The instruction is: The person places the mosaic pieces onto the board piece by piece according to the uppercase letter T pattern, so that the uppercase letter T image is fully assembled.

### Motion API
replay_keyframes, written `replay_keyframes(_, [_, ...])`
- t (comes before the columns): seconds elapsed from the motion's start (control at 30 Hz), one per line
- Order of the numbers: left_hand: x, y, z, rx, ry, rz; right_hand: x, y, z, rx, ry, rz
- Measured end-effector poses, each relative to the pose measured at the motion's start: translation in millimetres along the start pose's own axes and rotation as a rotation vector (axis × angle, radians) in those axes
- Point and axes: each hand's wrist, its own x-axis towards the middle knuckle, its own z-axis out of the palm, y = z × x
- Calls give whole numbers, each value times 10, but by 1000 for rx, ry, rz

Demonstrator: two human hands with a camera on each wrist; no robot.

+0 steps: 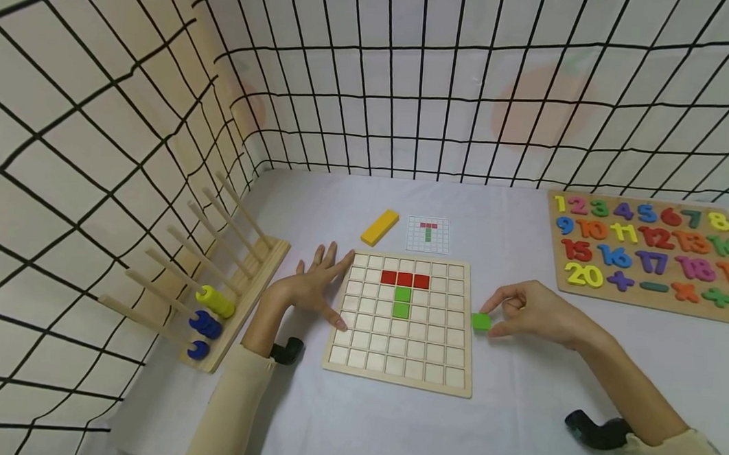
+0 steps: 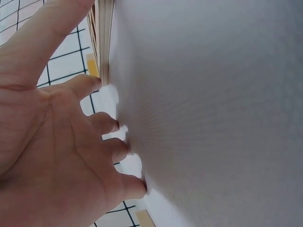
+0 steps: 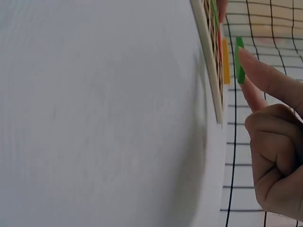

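Note:
A wooden grid board (image 1: 368,341) lies on the table, with three red square tiles (image 1: 404,279) in a row and two green tiles (image 1: 402,302) in a column beneath the middle one. My right hand (image 1: 530,312) pinches another green square tile (image 1: 481,321) between thumb and index finger, at the board's right edge. In the right wrist view the pinched tile (image 3: 240,60) appears edge-on, its other fingers curled. My left hand (image 1: 312,286) rests with spread fingers at the board's left edge, its thumb on the frame. The left wrist view shows its fingertips (image 2: 124,147) touching the cloth.
Behind the board lie a yellow block (image 1: 379,227) and a small pattern card (image 1: 428,234) with a red and green T. A peg rack (image 1: 253,283) with yellow and blue rings stands left. A number puzzle board (image 1: 657,305) lies right. Black wire mesh (image 1: 408,106) encloses the back and left.

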Motion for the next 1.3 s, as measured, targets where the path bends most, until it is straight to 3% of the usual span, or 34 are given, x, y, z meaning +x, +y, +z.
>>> replay_keyframes(0.33, [17,11,-4,0,-10,-5,179,-387,440,75,42,-79])
replay_keyframes(0.63, [12,21,-15,7,-15,-11,388,-642,790,15,60,-28])
replay_keyframes(1.0, [-5,10,-5,6,-9,-17,503,-732,962,-66,70,12])
replay_keyframes(1.3, [-23,-6,-8,0,-9,-4,516,-778,1026,-105,93,-10])
